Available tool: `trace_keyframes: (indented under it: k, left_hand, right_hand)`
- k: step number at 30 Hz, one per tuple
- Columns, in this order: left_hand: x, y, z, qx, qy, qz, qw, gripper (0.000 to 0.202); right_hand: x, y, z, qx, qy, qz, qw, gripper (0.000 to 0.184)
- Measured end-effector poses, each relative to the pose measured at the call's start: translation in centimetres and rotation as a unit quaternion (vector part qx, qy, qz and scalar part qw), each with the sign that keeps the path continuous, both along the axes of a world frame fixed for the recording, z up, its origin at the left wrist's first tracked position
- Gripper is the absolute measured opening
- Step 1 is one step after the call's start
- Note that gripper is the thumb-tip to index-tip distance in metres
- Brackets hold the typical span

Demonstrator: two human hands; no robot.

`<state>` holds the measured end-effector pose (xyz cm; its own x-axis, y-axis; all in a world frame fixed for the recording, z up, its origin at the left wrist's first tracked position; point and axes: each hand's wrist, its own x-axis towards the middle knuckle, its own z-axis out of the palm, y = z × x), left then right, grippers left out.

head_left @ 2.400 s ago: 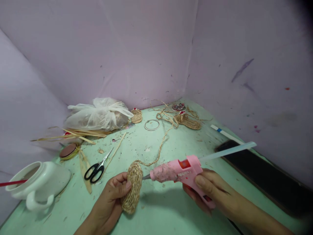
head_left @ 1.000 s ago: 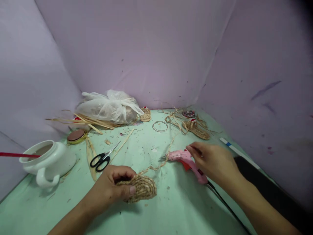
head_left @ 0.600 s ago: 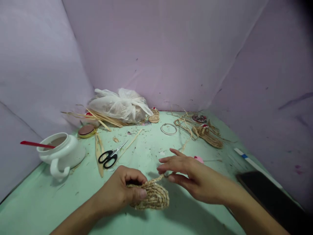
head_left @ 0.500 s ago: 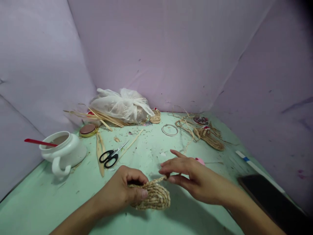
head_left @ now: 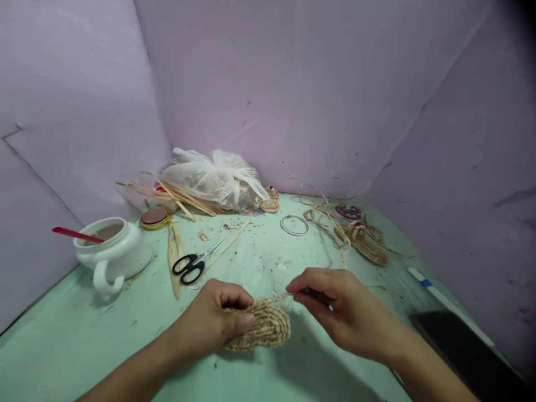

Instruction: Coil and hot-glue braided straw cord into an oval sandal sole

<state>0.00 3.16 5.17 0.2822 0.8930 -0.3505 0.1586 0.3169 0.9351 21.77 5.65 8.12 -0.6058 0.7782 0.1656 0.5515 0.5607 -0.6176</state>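
Observation:
My left hand [head_left: 211, 321] is closed on a coiled oval of braided straw [head_left: 266, 329] and holds it low over the green table [head_left: 125, 346]. The thumb presses on the coil's near side. My right hand [head_left: 339, 310] pinches the loose braided cord [head_left: 281, 297] where it leaves the coil's far end. The cord runs on behind that hand toward a pile of braid [head_left: 364, 240] at the back right. The pink glue gun is hidden behind my right hand.
Black scissors [head_left: 192, 265] lie left of centre. A white handled pot [head_left: 113, 254] with a red stick stands at the left. A plastic bag [head_left: 213, 178], straw strips, a metal ring [head_left: 294, 225] and a dark flat slab [head_left: 464, 352] lie around; lilac walls enclose the table.
My right hand set the pink glue gun down on the table, came back open to the coil, and has now pinched the cord. The left hand laid the coil flatter.

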Motion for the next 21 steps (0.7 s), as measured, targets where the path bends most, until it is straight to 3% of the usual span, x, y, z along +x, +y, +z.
trace_keyframes:
  k: [5, 11, 21]
  left_hand:
    - [0.1, 0.11, 0.07, 0.013, 0.019, 0.03, 0.999, 0.024]
    - [0.28, 0.01, -0.11, 0.017, 0.017, 0.064, 0.998, 0.022]
    - [0.62, -0.16, -0.28, 0.019, -0.01, 0.106, 0.994, 0.016]
  right_hand:
    - [-0.56, -0.27, -0.38, 0.013, 0.038, -0.038, 0.998, 0.018]
    - [-0.53, -0.59, -0.34, -0.03, 0.031, -0.041, 0.998, 0.023]
    - [-0.57, -0.6, -0.27, -0.032, 0.022, -0.04, 0.998, 0.025]
